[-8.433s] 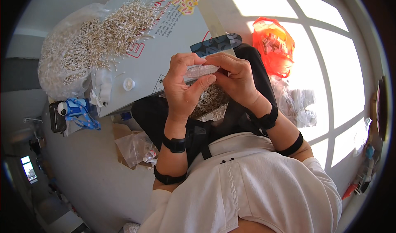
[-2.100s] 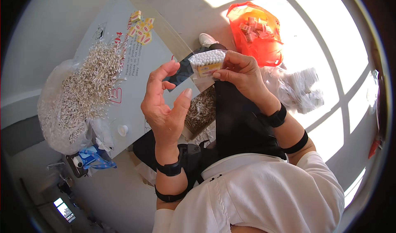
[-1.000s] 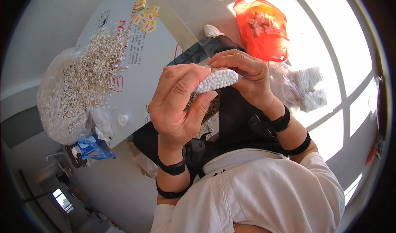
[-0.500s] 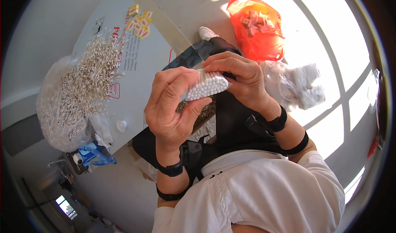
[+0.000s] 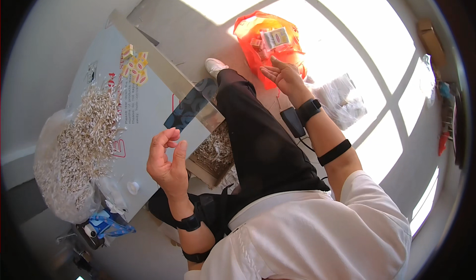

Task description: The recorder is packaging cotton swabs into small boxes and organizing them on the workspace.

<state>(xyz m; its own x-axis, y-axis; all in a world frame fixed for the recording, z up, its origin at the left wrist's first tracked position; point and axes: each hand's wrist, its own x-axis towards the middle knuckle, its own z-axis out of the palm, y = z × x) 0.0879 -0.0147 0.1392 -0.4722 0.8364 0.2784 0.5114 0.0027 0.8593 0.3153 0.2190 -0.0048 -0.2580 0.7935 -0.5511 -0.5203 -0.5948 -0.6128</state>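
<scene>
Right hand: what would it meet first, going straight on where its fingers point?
The right hand would probably meet the red bag first, though the depth between them is unclear.

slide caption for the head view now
Swab pack at the mouth of a red bag, right hand open nearby, left hand empty.

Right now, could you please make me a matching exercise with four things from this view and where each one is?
1. Right hand
2. Cotton swab packet
3. Small printed cards
4. Left hand

A. Scattered on the tabletop, yellow and white
B. Empty, nearer the tabletop
C. Lying in the red plastic bag
D. Empty, close to the red plastic bag

Pairs: 1-D, 2-C, 3-A, 4-B.
</scene>
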